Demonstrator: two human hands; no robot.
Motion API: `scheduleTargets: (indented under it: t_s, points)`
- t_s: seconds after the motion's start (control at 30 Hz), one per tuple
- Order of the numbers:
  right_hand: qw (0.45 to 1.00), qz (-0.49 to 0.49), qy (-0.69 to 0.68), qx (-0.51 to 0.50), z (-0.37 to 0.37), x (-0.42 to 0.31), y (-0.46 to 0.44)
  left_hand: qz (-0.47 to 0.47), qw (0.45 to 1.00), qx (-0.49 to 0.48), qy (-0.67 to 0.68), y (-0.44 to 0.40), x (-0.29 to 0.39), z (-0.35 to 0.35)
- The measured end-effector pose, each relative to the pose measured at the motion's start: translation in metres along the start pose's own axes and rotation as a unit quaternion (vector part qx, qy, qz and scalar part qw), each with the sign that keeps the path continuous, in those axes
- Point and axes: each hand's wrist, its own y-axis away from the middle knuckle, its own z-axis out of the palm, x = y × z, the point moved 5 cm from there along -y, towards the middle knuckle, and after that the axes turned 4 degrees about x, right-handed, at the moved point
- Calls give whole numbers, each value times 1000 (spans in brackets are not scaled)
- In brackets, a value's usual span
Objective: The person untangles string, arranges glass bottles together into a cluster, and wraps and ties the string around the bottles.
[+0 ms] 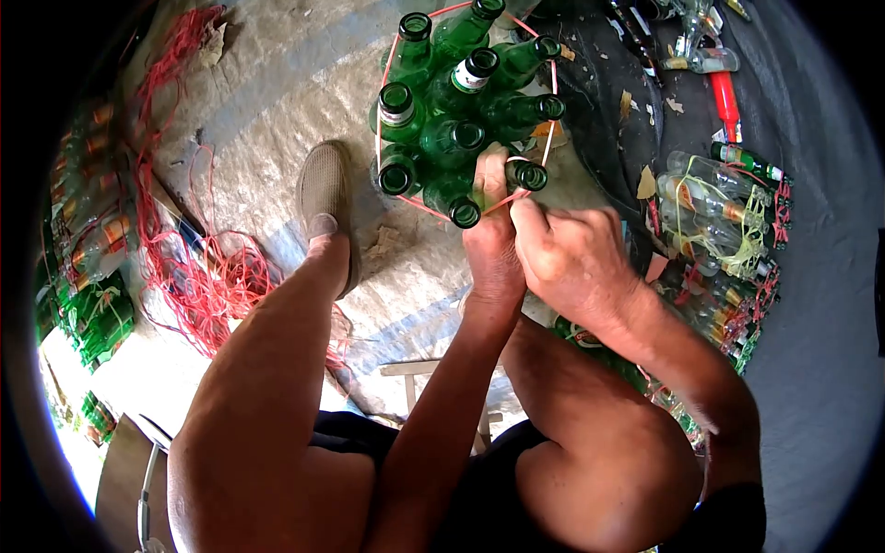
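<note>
Several green glass bottles (452, 138) stand upright in a tight cluster, open mouths facing up. A pinkish-red plastic string (378, 129) loops around the outside of their necks. At the near side of the cluster, my left hand (493, 226) is closed at the string, with fingers reaching up between two bottle necks. The string crosses those fingers, and part of the grip is hidden. Just right of it and touching it, my right hand (576, 263) is closed in a pinch on the string, below the nearest right bottle's mouth (527, 175).
A tangled heap of red string (217, 286) lies on the floor at left. Tied bottle bundles stand at far left (92, 309) and right (719, 212). Loose bottles (710, 61) lie on the dark sheet at upper right. My shod foot (324, 189) is beside the cluster.
</note>
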Motion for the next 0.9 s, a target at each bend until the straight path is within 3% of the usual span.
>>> scheduleTargets:
  t_s: [0.17,0.3,0.4,0.43,0.67,0.7,0.83,0.9]
  points:
    - [985,-136,96,-48,-5,-5,-24,7,999,7,-34,7,-2,-2]
    - [956,-235,144,-104,-8,-13,-40,-28,998,8,62,12,-13,1]
    - [945,-284,134,-89,-8,-13,-53,39,999,31,-5,10,-1,-6]
    - [950,-263,132,-102,-7,-11,-55,66,997,38,-31,9,2,-7]
    - [971,-157,0,-178,-8,14,-87,-12,998,6,-59,12,-18,0]
    - [973,-149,2,-175,-6,17,-89,7,998,47,-36,8,-10,-1]
    - [975,-114,-50,-181,1,28,-94,-49,998,-1,-42,6,-4,-4]
    - [976,-91,-59,-188,4,31,-92,-7,999,-4,-34,4,-4,-4]
